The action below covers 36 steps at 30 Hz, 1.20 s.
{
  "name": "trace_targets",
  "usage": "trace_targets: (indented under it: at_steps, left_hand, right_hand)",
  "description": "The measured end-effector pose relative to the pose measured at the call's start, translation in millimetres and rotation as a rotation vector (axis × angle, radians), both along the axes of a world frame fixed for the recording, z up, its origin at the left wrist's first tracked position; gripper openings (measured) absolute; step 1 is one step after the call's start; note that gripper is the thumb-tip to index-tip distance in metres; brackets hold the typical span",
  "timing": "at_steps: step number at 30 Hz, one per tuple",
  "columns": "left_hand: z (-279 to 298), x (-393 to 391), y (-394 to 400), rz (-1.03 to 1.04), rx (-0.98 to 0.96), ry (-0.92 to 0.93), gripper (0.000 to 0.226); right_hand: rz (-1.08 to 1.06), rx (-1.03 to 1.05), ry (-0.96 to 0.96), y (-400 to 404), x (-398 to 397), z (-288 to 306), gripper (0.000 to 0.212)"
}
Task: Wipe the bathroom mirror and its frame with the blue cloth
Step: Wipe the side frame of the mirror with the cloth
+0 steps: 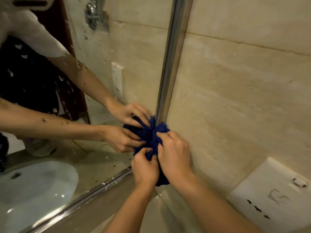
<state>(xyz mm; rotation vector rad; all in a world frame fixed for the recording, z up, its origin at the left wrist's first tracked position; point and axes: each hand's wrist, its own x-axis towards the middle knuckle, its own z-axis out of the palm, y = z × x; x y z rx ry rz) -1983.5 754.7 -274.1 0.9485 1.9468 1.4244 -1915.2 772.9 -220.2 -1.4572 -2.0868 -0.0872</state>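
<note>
You are gripping the bunched cloth (152, 142) with both hands, left hand (144, 170) and right hand (175, 157) fingers curled into it, pressing it against the frame (170, 64) near the mirror's (134, 64) lower right corner.

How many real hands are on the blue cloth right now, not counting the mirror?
2. The left hand grips the blue cloth from below; the right hand grips it beside the mirror frame. The other two are reflections.
</note>
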Motion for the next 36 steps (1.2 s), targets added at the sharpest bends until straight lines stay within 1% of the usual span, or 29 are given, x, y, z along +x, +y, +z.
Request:
trace_targets:
  at_steps: [2,4,5,7,8,9,10,11,12,13,14,16,18,20,23,24,26,30,31,33,35,36]
  left_hand:
    - [1,-2,-6,-0.034,-0.065,0.002,0.022]
    - [8,-1,-18,-0.016,0.005,0.031,0.021]
    - [17,-1,-23,0.009,0.09,0.049,0.02]
    - [39,0,-25,0.066,0.289,0.068,0.021]
    - [48,0,-22,0.086,0.36,0.078,0.023]
    - [57,1,-18,0.095,0.404,0.091,0.025]
    - [61,4,-14,0.096,0.426,0.093,0.027]
    - [59,8,-11,0.085,0.435,0.073,0.028]
    - [55,14,-9,0.052,0.441,0.013,0.028]
    - [49,18,-8,0.02,0.441,-0.041,0.028]
    - [41,21,-6,0.008,0.445,-0.048,0.027]
    - [23,24,-3,0.017,0.446,-0.012,0.028]
    - [5,25,-2,0.011,0.417,-0.017,0.022]
    - [-19,23,-4,-0.004,0.281,-0.002,0.018]
    - [-47,13,-6,-0.053,0.024,-0.018,0.014]
    - [-51,9,-5,-0.064,-0.04,-0.012,0.013]
    - [-51,3,-4,-0.103,-0.105,0.025,0.015]
    - [-61,-2,-12,-0.15,-0.07,0.079,0.015]
    - [-63,0,-18,-0.13,-0.053,0.068,0.019]
    - [-59,6,-32,-0.064,-0.009,0.011,0.027]
    - [-43,10,-36,-0.004,0.107,0.018,0.031]
    - [-33,10,-33,0.016,0.19,0.048,0.034]
  right_hand:
    - [-0.032,-0.091,-0.03,-4,-2,0,0.031]
    - [-0.034,-0.105,0.044,-10,-2,9,0.036]
    - [-0.016,-0.081,0.12,-15,-3,19,0.038]
    - [0.067,0.093,0.303,-19,-6,39,0.038]
    - [0.094,0.187,0.351,-16,-7,43,0.038]
    - [0.1,0.253,0.375,-12,-9,45,0.041]
    - [0.094,0.275,0.374,-7,-11,46,0.044]
    - [0.077,0.276,0.353,-2,-11,43,0.045]
    - [0.053,0.278,0.323,2,-11,38,0.042]
    - [0.03,0.287,0.297,5,-11,31,0.039]
    - [0.022,0.298,0.274,7,-10,24,0.037]
    - [0.041,0.315,0.27,12,-8,10,0.036]
    - [0.041,0.3,0.263,12,-6,-8,0.037]
    - [0.032,0.196,0.227,7,-4,-30,0.036]
    - [-0.019,-0.05,0.191,0,-5,-56,0.034]
    - [-0.04,-0.088,0.184,-1,-6,-61,0.035]
    - [-0.066,-0.127,0.183,-3,-6,-65,0.035]
    - [-0.043,-0.176,0.202,-9,-4,-69,0.036]
    - [-0.044,-0.189,0.205,-11,-4,-68,0.035]
    - [-0.03,-0.193,0.286,-18,-5,-65,0.035]
    - [0.015,-0.137,0.385,-22,-2,-54,0.035]
    - [0.037,-0.073,0.429,-21,0,-44,0.034]
